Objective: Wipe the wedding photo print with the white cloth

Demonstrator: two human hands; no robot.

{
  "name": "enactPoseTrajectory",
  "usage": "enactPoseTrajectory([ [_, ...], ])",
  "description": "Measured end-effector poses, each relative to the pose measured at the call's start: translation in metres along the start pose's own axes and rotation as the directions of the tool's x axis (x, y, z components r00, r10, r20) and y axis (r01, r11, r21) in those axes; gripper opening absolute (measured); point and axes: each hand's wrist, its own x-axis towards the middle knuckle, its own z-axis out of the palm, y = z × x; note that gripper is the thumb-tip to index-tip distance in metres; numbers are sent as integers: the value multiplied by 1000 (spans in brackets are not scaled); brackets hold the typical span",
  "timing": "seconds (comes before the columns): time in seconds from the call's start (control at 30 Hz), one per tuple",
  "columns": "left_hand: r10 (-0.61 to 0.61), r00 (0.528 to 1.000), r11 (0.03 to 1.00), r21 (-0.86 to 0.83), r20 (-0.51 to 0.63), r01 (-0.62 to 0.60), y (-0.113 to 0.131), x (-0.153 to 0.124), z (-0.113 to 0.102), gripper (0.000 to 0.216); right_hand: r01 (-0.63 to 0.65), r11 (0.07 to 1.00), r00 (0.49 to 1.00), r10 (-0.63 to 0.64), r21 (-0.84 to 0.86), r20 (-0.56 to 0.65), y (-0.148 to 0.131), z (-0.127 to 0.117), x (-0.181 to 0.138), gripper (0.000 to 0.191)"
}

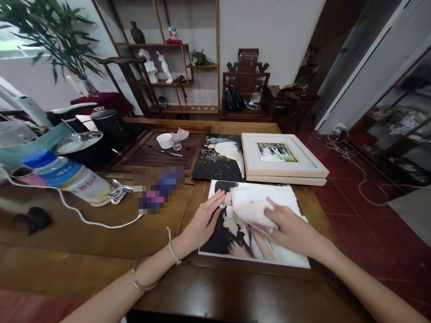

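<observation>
A large unframed photo print (294,255) lies flat on the wooden table (97,243) in front of me. My left hand (204,221) rests flat on its left edge with the fingers stretched out. My right hand (293,229) presses a white cloth (251,207) onto the middle of the print, fingers curled over the cloth. A second dark photo print (218,159) lies just behind, and a stack of white picture frames (283,161) sits to its right.
On the left of the table lie a plastic bottle (69,175), a white cable (78,212), a kettle (108,121) and a tea tray (158,152) with a white cup (164,141). Shelves and a carved chair (246,81) stand behind. Red floor tiles (357,231) are on the right.
</observation>
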Motion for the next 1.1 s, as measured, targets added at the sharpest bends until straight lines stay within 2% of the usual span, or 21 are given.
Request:
enactPoseTrajectory([
  [0.2, 34, 999, 999, 5, -4, -34, 1, 2, -1, 39, -21, 980, 988, 50, 198, -143, -2, 4, 58, 32],
  [0.33, 61, 998, 998, -19, -4, -61, 5, 5, -3, 39, 3, 976, 991, 26, 216, -134, -11, 9, 92, 30],
  [0.47, 49, 999, 999, -16, 7, -49, 7, 6, -5, 37, 0, 978, 993, 25, 208, -118, -16, 13, 101, 29],
  [0.57, 35, 999, 999, -11, 18, -34, 4, 4, -4, 37, -20, 983, 992, 42, 184, -115, -15, 11, 85, 30],
  [0.7, 16, 1000, 1000, -17, 10, -16, 0, 1, -1, 40, -35, 990, 994, 49, 140, -102, -3, 5, 44, 24],
  [0.87, -46, 999, 998, -35, 22, 47, 5, -1, -2, 43, -91, 990, 991, 78, -111, -110, 32, -1, -2, 15],
  [1.0, -57, 997, 998, -12, 61, 58, 8, 0, -3, 47, 34, 969, 993, -61, -245, -103, 45, 5, -23, 15],
  [1.1, -63, 996, 998, 6, 71, 63, 6, -1, -2, 49, 92, 964, 992, -110, -250, -59, 24, 10, -43, 17],
])
